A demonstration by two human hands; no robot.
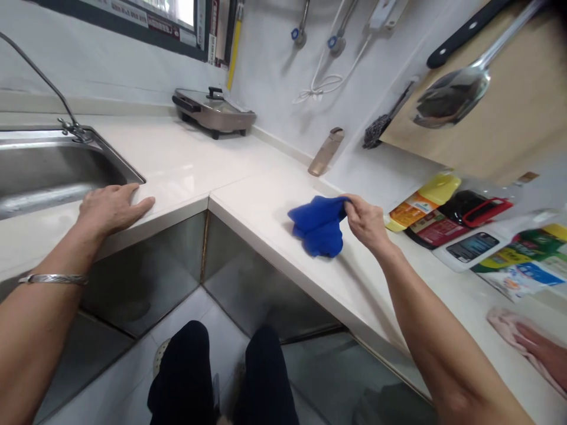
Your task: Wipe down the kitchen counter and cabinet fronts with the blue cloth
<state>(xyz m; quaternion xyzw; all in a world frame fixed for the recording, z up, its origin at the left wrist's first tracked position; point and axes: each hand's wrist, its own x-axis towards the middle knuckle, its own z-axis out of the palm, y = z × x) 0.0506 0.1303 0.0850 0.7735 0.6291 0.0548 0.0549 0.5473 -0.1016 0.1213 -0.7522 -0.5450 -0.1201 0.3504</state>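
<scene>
A blue cloth [319, 224] hangs bunched from my right hand [365, 221], whose fingers are closed on its upper right corner. The cloth is over the white countertop [274, 200] on the right; I cannot tell whether its lower edge touches the surface. My left hand [108, 208] lies flat on the counter's front edge with the thumb spread, beside the corner of the steel sink [133, 171]. Nothing shows in that hand.
An electric pan [212, 112] with a lid stands in the far corner. A bottle [326, 152] leans near the wall. Along the right stand an oil bottle [425, 200], a white bottle [478, 242] and packets. A ladle [456, 97] hangs above. Cabinet doors [252, 277] lie below.
</scene>
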